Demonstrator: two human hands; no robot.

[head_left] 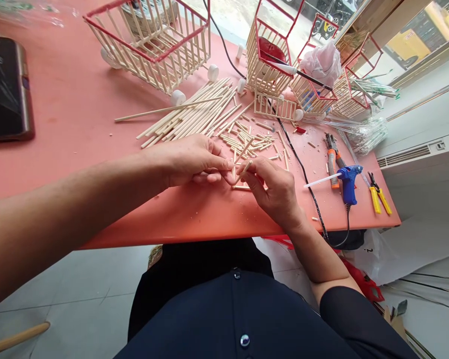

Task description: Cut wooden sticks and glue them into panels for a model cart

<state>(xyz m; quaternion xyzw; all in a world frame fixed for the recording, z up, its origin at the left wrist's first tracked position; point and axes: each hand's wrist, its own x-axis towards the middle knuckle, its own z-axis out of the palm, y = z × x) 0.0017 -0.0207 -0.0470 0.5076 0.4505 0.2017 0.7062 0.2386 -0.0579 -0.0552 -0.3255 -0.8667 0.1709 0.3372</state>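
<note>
My left hand [205, 160] is closed in a pinch on a thin wooden stick [244, 150] that slants up to the right. Close beside it, my right hand [271, 185] pinches a short wooden stick [246, 168] between thumb and fingers. The two hands nearly meet above the near part of the table, and the inner ends of the sticks are partly hidden by fingers. Under them lies another wooden stick on the tabletop. Just beyond are a pile of long wooden sticks [194, 115] and a scatter of short cut sticks [260, 142].
Miniature stick carts with red rims, such as the large one [160, 55], stand at the back. A blue glue gun [349, 182], yellow-handled pliers [377, 195] and orange-grey pliers [332, 162] lie right. A black cable [303, 167] crosses the pink table [78, 109]; a phone [5, 89] rests left.
</note>
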